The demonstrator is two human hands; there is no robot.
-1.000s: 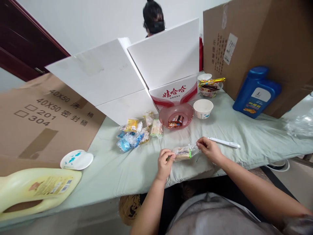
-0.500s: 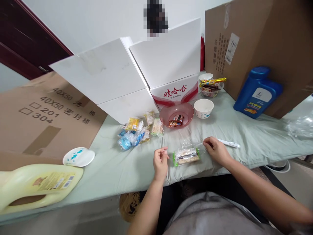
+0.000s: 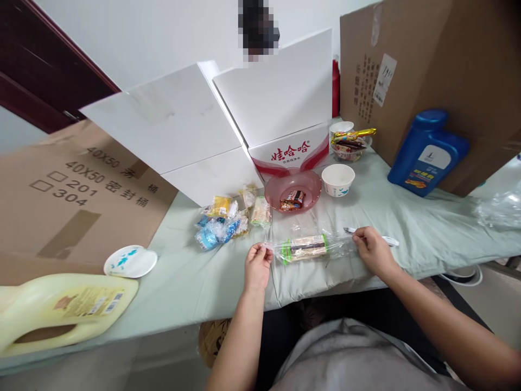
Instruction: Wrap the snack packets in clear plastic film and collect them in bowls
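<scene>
My left hand (image 3: 257, 266) pinches the left end of a clear plastic film (image 3: 341, 247), fingertips together. At the film's other end my right hand (image 3: 372, 252) is closed on it, so the film is drawn out between both hands. Within the film, between my hands, lies a packaged snack bar (image 3: 306, 247), pale with a dark stripe and bright green wrapper ends. A white utility knife (image 3: 391, 241) lies on the cloth behind and partly under my right hand, its middle hidden.
Several wrapped snacks (image 3: 220, 225) lie in a pile left of a pink bowl (image 3: 271, 202) with small packets in it. A white paper cup (image 3: 338, 182), a filled snack tub (image 3: 350, 152) and a blue bottle (image 3: 427, 155) stand right. White boxes (image 3: 280, 98) rise behind.
My left hand has moved left and slightly up, going from loosely curled to pinching the film. My right hand has shifted right. The film is now stretched out, and the bar has turned slightly.
</scene>
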